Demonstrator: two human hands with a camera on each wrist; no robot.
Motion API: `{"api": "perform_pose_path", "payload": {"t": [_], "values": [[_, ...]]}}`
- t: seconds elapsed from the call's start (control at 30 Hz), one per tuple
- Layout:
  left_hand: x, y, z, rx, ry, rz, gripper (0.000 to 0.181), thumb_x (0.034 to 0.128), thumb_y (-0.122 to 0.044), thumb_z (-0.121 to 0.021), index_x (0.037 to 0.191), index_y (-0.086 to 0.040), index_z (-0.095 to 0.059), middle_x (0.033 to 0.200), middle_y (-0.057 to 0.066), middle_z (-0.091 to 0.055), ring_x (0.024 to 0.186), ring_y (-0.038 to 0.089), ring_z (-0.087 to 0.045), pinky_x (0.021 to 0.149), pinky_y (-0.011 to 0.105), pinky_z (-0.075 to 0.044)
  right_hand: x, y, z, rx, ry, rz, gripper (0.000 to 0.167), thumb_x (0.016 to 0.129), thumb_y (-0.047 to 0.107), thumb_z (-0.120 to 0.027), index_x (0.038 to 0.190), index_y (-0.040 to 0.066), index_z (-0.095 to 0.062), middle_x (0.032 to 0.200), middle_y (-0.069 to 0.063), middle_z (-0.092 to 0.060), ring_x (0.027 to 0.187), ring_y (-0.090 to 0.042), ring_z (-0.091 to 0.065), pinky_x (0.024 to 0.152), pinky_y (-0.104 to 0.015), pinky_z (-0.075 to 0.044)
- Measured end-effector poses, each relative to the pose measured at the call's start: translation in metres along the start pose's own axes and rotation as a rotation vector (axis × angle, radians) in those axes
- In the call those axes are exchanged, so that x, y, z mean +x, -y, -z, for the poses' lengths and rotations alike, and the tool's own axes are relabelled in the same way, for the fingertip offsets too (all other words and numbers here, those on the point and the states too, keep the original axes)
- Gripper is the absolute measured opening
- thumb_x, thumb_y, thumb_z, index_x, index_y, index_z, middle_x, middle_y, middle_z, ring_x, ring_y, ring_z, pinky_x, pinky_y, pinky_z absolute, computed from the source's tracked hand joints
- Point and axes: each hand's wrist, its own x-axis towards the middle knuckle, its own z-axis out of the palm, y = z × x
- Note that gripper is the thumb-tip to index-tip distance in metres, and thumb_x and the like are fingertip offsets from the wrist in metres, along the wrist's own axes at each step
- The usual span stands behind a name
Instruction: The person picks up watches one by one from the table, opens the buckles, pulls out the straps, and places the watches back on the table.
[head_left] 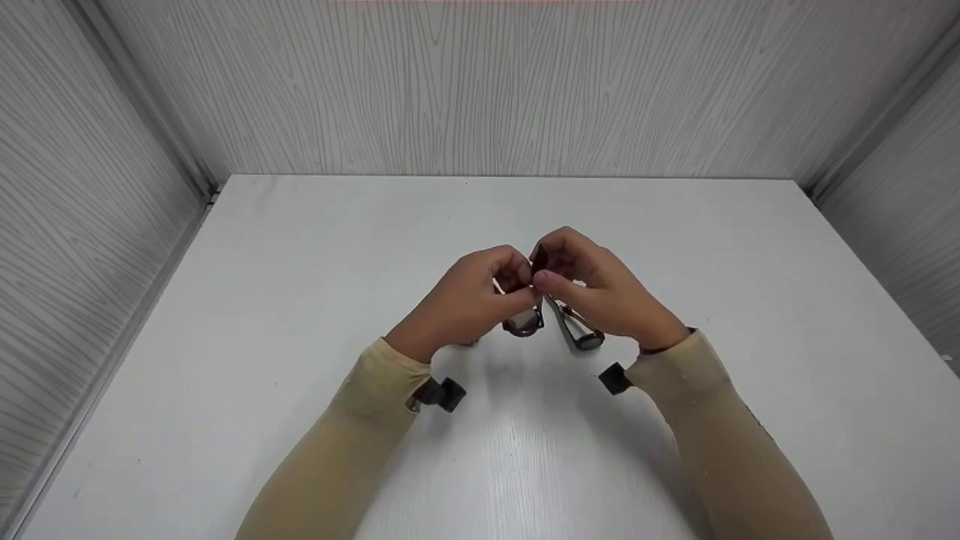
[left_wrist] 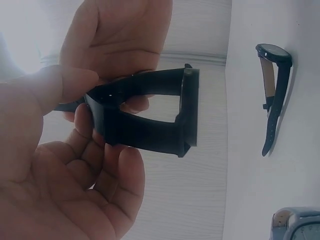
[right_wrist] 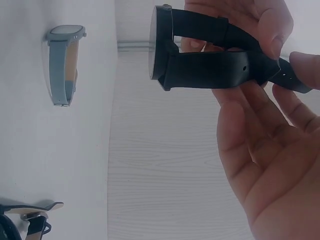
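Note:
A black wristwatch (head_left: pixel 525 322) hangs below both hands, its round face lowest and its strap looped upward. My left hand (head_left: pixel 476 296) pinches the strap near its end, seen close up in the left wrist view with the black strap (left_wrist: pixel 145 132) by its curled fingers. My right hand (head_left: pixel 600 285) grips the strap from the other side, thumb against fingertips. In the right wrist view the strap's holed tail (right_wrist: pixel 290 79) lies between the right thumb and fingers. The hands nearly touch, and fingers hide part of the strap.
On the white table (head_left: pixel 300 262), a dark-strapped watch (head_left: pixel 589 341) lies beneath the right hand. A grey-blue watch (right_wrist: pixel 58 70) stands on its side there; the left wrist hides most of it in the head view. Pale wood-grain panels (head_left: pixel 487 90) enclose the table.

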Motion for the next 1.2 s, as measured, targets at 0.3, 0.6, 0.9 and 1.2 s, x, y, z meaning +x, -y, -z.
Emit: {"api": "perform_pose_path", "payload": {"t": [0.3, 0.6, 0.9, 1.2], "values": [[0.0004, 0.0018, 0.0007, -0.07, -0.023, -0.023, 0.011, 0.0926, -0.021, -0.073, 0.094, -0.012, -0.067, 0.087, -0.001, -0.065, 0.084, 0.013, -0.06, 0.074, 0.03, -0.05, 0.0, 0.0008, 0.0012, 0.068, 0.033, -0.01, 0.02, 0.106, 0.01, -0.058, 0.122, 0.0, -0.055, 0.107, -0.009, -0.061, 0.09, -0.033, -0.06, 0.077, -0.032, -0.052], [0.0018, 0.0042, 0.0015, -0.071, -0.046, -0.018, 0.01, 0.0913, -0.018, -0.074, 0.095, -0.012, -0.067, 0.087, 0.0, -0.065, 0.085, 0.015, -0.061, 0.076, 0.03, -0.052, 0.0004, 0.0007, 0.0004, 0.025, 0.028, 0.04, 0.02, 0.105, 0.007, -0.058, 0.124, 0.002, -0.057, 0.108, -0.006, -0.063, 0.093, -0.023, -0.061, 0.082, -0.031, -0.052], [0.004, 0.0068, -0.0007, -0.084, -0.081, -0.025, 0.008, 0.0899, -0.015, -0.071, 0.093, -0.012, -0.064, 0.089, 0.0, -0.065, 0.087, 0.016, -0.062, 0.079, 0.033, -0.055, 0.0011, 0.0017, -0.0013, -0.061, -0.065, 0.045, 0.015, 0.103, 0.012, -0.064, 0.117, 0.006, -0.066, 0.102, 0.0, -0.069, 0.097, -0.019, -0.064, 0.09, -0.036, -0.051], [0.0016, 0.005, -0.0008, -0.062, -0.075, 0.018, 0.014, 0.0915, -0.024, -0.075, 0.095, -0.013, -0.067, 0.09, -0.001, -0.068, 0.09, 0.015, -0.065, 0.079, 0.032, -0.053, -0.0009, 0.0048, -0.0044, -0.04, -0.053, -0.015, 0.018, 0.104, 0.013, -0.062, 0.121, 0.008, -0.067, 0.099, 0.001, -0.069, 0.092, -0.02, -0.064, 0.081, -0.034, -0.052]]}}
